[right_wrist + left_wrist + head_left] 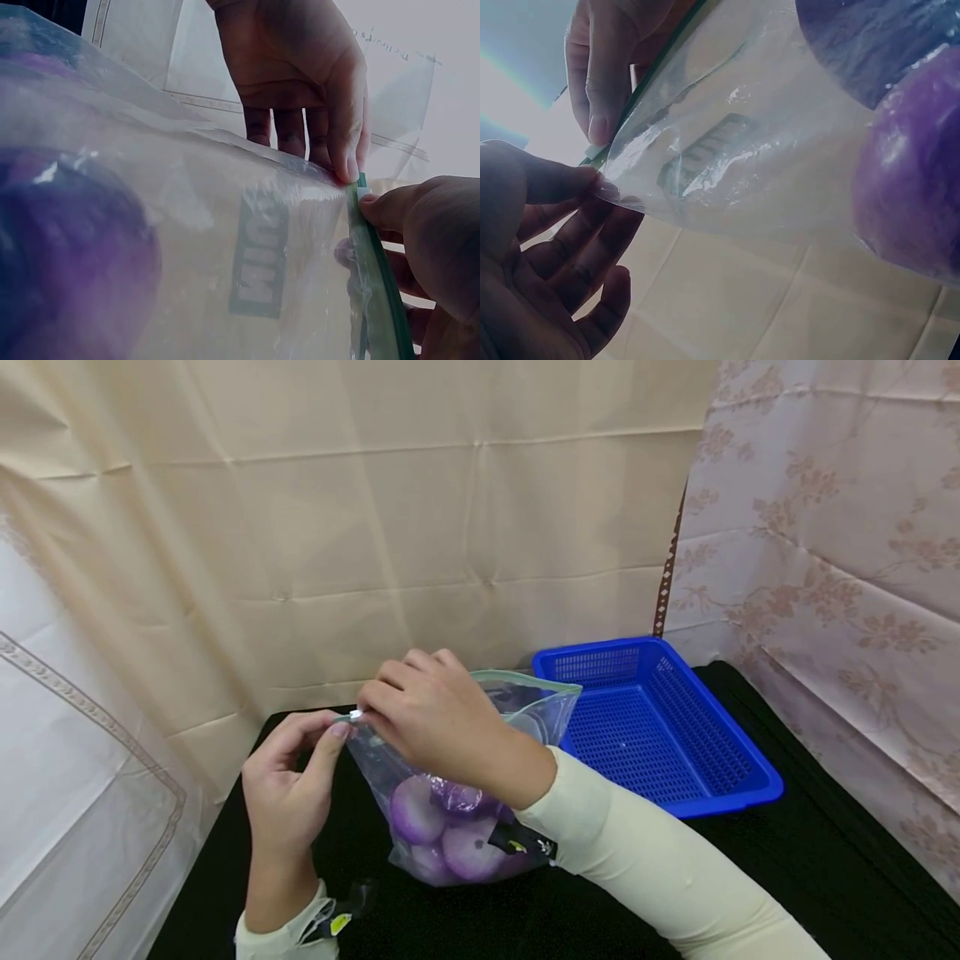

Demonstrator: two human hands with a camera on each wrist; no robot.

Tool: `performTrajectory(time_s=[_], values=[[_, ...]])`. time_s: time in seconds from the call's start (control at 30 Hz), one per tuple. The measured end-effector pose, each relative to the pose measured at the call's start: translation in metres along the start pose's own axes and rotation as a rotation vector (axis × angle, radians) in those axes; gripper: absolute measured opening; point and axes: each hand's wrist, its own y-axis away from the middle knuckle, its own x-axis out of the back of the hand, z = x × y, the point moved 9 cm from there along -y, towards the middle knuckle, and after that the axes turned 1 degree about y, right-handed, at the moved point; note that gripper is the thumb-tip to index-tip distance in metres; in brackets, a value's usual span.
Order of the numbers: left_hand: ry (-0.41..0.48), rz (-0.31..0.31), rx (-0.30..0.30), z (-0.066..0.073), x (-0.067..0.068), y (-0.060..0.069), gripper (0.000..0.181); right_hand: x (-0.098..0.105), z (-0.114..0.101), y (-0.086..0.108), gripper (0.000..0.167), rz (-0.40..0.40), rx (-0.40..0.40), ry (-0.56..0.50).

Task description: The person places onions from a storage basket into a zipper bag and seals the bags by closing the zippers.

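Observation:
A clear zip bag (545, 714) with a green-edged mouth stands upright, holding several round purple-and-white things (472, 852) that look like onions. At the bag's left top corner, my left hand (288, 785) pinches the end of the zip between thumb and fingers. My right hand (435, 718) reaches across the bag and grips the small white slider (355, 715) right beside the left fingertips. The right wrist view shows the right thumb against the slider on the green zip strip (382, 277). Farther right, the bag's mouth gapes apart.
Behind the bag to the right sits a blue perforated plastic basket (637, 718). A black cloth (750, 868) covers the table. Beige curtain (420, 527) hangs at the back, with a flowered curtain (840, 543) at right and a white one (67, 777) at left.

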Motion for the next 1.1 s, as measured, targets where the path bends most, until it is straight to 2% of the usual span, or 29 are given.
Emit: performTrajectory(time_s=[0.6, 1.1], values=[[-0.021, 0.008, 0.039, -0.002, 0.002, 0.002, 0.005, 0.005, 0.018, 0.016, 0.014, -0.011, -0.015, -0.001], [-0.058, -0.027, 0.089, -0.002, 0.001, 0.001, 0.005, 0.011, 0.033, 0.029, 0.015, -0.047, -0.043, -0.018]])
